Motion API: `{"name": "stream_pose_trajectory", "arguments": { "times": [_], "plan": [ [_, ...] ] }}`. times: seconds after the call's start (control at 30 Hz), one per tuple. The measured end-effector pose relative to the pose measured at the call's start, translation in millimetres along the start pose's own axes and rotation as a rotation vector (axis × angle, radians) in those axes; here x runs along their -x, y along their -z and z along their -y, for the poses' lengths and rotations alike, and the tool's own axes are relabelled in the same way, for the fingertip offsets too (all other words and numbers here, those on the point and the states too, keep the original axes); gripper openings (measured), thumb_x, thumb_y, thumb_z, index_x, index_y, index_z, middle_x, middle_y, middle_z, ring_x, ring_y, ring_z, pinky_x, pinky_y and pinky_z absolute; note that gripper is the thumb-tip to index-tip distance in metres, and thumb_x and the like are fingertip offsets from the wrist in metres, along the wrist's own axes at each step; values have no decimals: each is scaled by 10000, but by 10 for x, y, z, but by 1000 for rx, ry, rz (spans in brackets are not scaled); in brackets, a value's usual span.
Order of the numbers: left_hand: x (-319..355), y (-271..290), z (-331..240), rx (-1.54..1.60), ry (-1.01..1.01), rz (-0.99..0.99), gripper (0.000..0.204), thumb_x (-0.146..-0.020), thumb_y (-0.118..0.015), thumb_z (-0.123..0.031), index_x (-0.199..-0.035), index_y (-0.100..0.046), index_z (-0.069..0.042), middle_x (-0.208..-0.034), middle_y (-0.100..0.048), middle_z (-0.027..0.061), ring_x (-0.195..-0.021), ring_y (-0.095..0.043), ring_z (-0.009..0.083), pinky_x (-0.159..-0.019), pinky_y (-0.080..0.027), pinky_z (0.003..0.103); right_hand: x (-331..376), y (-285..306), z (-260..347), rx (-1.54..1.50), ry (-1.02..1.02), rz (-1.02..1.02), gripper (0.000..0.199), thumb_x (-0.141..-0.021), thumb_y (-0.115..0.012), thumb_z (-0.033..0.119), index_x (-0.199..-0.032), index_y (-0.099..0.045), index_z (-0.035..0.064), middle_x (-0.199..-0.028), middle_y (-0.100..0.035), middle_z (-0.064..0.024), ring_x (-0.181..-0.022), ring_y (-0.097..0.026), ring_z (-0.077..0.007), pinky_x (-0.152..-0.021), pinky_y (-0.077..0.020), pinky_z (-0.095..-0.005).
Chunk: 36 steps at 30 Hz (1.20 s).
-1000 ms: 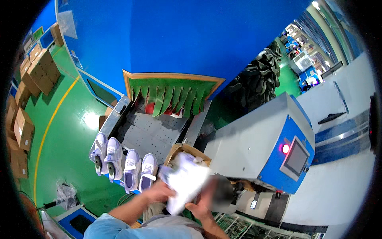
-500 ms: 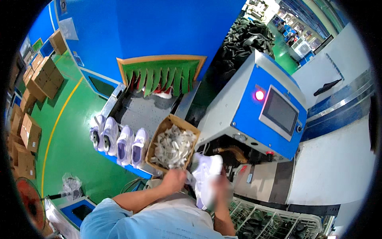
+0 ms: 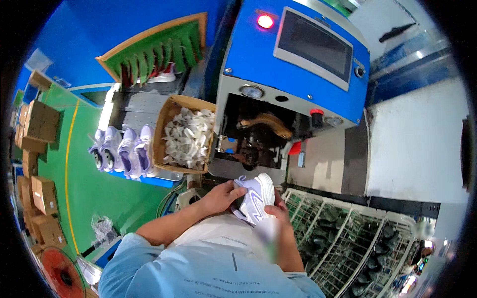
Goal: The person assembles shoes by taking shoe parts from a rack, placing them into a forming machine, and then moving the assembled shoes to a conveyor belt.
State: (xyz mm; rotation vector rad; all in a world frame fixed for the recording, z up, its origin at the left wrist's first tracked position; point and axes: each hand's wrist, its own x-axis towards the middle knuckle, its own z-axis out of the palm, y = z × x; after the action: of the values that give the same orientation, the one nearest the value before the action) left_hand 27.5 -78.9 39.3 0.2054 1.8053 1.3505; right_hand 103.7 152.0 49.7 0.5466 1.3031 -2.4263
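A white and lavender sneaker point(image 3: 255, 199) is held in front of my body, lying on its side with its white sole facing right. My left hand point(image 3: 222, 197) closes on its collar and tongue side. My right hand point(image 3: 282, 221) grips it from the right around the sole, with some fingers hidden behind it. Just beyond my hands stands a blue and grey machine point(image 3: 298, 107) with an open cavity, where a curved brown pad point(image 3: 266, 121) shows. Left of it, a cardboard box point(image 3: 160, 141) holds many crumpled white pieces.
Several similar sneakers point(image 3: 124, 151) line the end of a conveyor point(image 3: 141, 104) that leads to a green strip curtain point(image 3: 156, 52). A white wire rack point(image 3: 343, 238) with dark shoe-shaped pieces stands at my right. Cartons point(image 3: 42, 119) and a fan point(image 3: 62, 273) are at the left.
The view has turned right and come closer to the machine, which now fills the upper middle. My left hand has moved from beside the box onto the sneaker's collar. My right hand still holds the sneaker.
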Motion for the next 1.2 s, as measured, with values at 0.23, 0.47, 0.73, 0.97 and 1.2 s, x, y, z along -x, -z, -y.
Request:
{"name": "stream_pose_trajectory", "arguments": {
  "times": [0.23, 0.47, 0.73, 0.97, 1.2],
  "plan": [
    [107, -93, 194, -36, -399, 10, 446, -930, -632, -351, -1237, -514, -49, -1365, -505, 201, -1225, -539, 362, -969, -451, 402, -239, 84, 187, -87, 159, -297, 784, -754, -608, 78, -1485, -328, 56, -1344, -529, -141, -1180, -552, -274, -987, -460, -373],
    [-454, -124, 41, 115, -174, -27, 519, -972, -545, -438, -1289, -456, -37, -1145, -566, 157, -1061, -583, 251, -922, -462, 366, -801, -379, 739, 572, 278, -483, 840, -801, -653, 126, -1526, -234, 59, -1307, -556, -117, -1058, -603, -246, -896, -485, -356],
    [-860, -89, 297, 674, 68, 38, 489, -951, -566, -466, -1138, -529, -15, -916, -634, 101, -832, -626, 154, -778, -493, 319, -1357, -769, 629, 1704, 119, -548, 980, -781, -668, 446, -1551, -122, 186, -1028, -634, -322, -882, -656, -441, -768, -516, -496],
    [-168, 1060, 286, 106, 184, -349, 540, -869, -656, -501, -950, -599, 30, -634, -647, 81, -515, -617, 195, -488, -496, 338, -1507, -868, 649, 1650, 117, -644, 856, -790, -662, 370, -1507, -268, 119, -1205, -577, -314, -1048, -591, -464, -903, -473, -488],
    [-12, 1225, 409, -267, 189, -452, 471, -911, -570, -449, -1064, -645, -9, -914, -695, 209, -864, -665, 363, -786, -514, 431, -1460, -650, 436, 1617, 708, -659, 901, -750, -735, 290, -1515, -282, 148, -1123, -604, -283, -918, -630, -442, -741, -509, -493]
  ]
}}
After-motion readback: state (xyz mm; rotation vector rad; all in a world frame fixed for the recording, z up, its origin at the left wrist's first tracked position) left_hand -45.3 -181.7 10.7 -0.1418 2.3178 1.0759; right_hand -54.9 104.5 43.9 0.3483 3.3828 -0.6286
